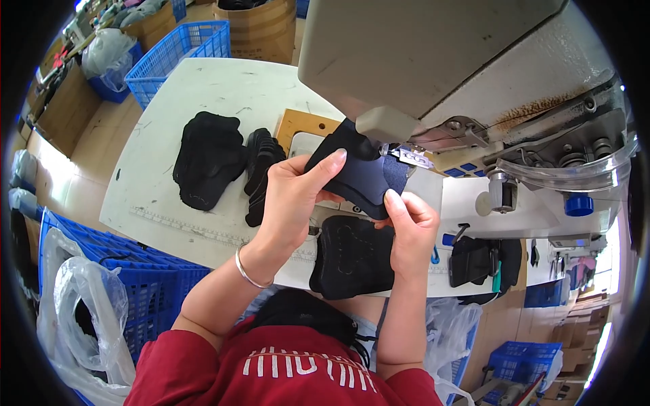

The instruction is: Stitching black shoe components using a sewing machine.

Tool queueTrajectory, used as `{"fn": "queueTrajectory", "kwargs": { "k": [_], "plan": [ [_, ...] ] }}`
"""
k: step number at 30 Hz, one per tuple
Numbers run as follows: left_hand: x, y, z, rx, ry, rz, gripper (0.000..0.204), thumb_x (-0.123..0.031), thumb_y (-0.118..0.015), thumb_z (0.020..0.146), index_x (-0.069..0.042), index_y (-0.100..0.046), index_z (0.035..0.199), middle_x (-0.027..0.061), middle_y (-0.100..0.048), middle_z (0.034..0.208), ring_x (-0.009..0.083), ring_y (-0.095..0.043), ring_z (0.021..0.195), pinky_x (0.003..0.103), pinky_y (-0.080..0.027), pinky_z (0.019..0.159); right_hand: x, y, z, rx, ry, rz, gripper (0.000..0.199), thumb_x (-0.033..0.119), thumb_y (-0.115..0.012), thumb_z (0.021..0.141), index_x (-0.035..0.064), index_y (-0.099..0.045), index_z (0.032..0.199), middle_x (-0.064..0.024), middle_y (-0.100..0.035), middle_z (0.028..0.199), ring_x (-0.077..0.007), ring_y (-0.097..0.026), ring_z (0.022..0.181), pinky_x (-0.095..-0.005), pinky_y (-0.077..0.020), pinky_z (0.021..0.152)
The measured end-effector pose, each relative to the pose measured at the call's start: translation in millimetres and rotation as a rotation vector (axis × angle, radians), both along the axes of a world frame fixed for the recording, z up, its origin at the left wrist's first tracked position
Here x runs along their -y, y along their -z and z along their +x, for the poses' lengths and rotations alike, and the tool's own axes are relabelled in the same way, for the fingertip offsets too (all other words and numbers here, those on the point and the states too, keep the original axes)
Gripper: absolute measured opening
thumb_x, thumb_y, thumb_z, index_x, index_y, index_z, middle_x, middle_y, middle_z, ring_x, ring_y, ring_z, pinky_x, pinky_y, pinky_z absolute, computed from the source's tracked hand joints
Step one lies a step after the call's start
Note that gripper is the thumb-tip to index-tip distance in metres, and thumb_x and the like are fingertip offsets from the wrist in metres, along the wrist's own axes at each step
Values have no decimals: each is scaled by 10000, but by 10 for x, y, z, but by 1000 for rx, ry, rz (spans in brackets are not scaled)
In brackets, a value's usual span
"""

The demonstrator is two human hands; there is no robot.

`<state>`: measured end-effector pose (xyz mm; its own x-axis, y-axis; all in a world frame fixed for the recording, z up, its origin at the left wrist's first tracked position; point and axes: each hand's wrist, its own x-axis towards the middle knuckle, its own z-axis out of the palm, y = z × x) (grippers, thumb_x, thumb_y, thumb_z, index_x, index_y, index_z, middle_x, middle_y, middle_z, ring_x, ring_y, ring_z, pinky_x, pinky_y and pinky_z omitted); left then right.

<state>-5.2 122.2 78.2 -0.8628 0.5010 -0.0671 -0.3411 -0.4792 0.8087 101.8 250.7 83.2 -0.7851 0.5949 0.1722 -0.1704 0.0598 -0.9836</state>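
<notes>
Head view, looking down over a person in a red top seated at a pale worktable [203, 95]. Both hands are raised together in front of a big off-white sewing machine [440, 61], grasping one dark navy fabric piece [359, 177]. The left hand [294, 196], with a thin silver bangle at the wrist, pinches the piece's upper left edge, thumb on top and fingers curled behind. The right hand [409, 227] pinches its lower right corner. Held at two opposite points like this, the piece is kept flat and taut just beside the machine's metal presser foot [405, 155], its upper edge tucked under the machine head, seemingly so the edge can be lined up with the needle.

The piece looks soft and thick, like padded knit, with a rounded, curved outline. Just below the hands lies a black piece [352, 257] of matte fabric showing faint stitched lines, resting at the table's near edge within easy reach. Further left sits a stack [206, 159] of similar black pieces, and beside it a row [261, 172] of overlapping ones, well apart from the hands.

Blue plastic lattice crates [183, 47] stand beyond and beside the table; a clear crinkled bag [81, 311] hangs at lower left.
</notes>
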Motion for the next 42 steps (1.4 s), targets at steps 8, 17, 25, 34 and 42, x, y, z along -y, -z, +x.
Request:
{"fn": "queueTrajectory", "kwargs": {
  "k": [8, 17, 25, 34, 42],
  "plan": [
    [-20, -52, 84, -96, -109, -45, 233, -199, -689, 850, 32, -687, 821, 49, -666, 737, 82, -605, 636, 227, -510, 589, 142, -77, 41, 34, 44, 56, 204, 160, -662, 875, -29, -668, 799, -8, -615, 673, -55, -567, 581, -187, -451, 559],
    [-24, 14, 88, -87, -59, -17, 200, -187, -640, 892, 9, -666, 870, 64, -676, 819, 107, -638, 682, 248, -531, 582, 16, -15, 45, 21, -26, -41, 193, 116, -647, 867, -21, -661, 732, -4, -601, 639, -65, -562, 557, -204, -443, 527],
    [-44, 9, 116, -29, -76, 32, 227, -203, -673, 867, 23, -688, 847, 60, -676, 792, 98, -618, 664, 262, -535, 578, -7, -57, 29, 19, -46, -46, 195, 105, -627, 872, -13, -641, 718, -28, -608, 632, -79, -553, 538, -217, -441, 528],
    [-69, 15, 124, -20, -115, 15, 229, -199, -681, 861, 26, -688, 819, 56, -671, 766, 90, -605, 637, 257, -530, 565, -69, -37, 18, 6, -86, -119, 182, 130, -656, 861, -15, -668, 751, -25, -619, 659, -91, -586, 555, -221, -467, 542],
    [-102, -9, 63, -68, -103, -21, 178, -171, -645, 881, 3, -673, 906, 47, -671, 803, 92, -614, 635, 248, -508, 524, -97, -38, -20, 0, -81, -170, 183, 155, -677, 852, -10, -680, 772, -29, -612, 676, -110, -609, 575, -229, -470, 542]
  ]
}}
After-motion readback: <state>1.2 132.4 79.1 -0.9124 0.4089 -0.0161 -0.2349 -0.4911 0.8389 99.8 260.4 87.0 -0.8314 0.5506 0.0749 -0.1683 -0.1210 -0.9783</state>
